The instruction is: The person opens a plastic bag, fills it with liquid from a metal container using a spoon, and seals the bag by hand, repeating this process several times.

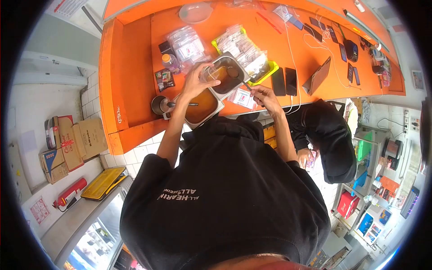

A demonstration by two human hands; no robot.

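My left hand [196,82] grips a clear plastic cup [209,72] above two steel pans on the orange counter [130,67]. The near pan [201,106] holds orange-brown liquid. The far pan [228,74] holds darker brown liquid. My right hand [265,96] pinches a thin utensil [248,86] whose tip points into the far pan. A small sealed packet [241,97] lies beside the right hand. Black sleeves cover both arms.
A steel cup with a ladle [159,104] and a small bottle [168,61] stand left of the pans. Bagged packets fill a yellow tray [270,70]. Two phones [284,81] and a tablet [319,76] lie right. Another person in black [330,139] bends below the counter.
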